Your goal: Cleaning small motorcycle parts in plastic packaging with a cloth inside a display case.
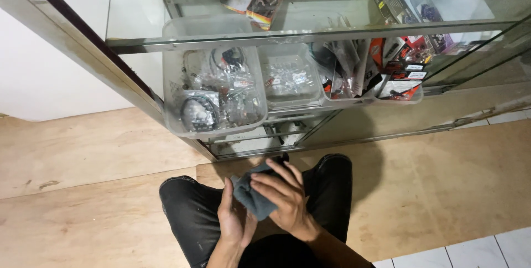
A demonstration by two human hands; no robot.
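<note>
I squat in front of a glass display cabinet (310,30). Both my hands hold a crumpled grey cloth (251,196) above my knees. My left hand (232,218) cups it from below, palm up. My right hand (282,193) lies over the cloth with fingers spread across it. Something dark sticks out of the cloth's top end (279,160); I cannot tell what it is. My black trousers (188,207) show under the hands.
Clear plastic tubs (213,88) of bagged small parts stand on the cabinet's lower shelf, one jutting out past the frame. Boxed items (398,2) lie on the glass shelf above. The aluminium frame edge (83,41) runs diagonally at left. Plywood floor (83,152) surrounds me, tiles (470,248) at bottom right.
</note>
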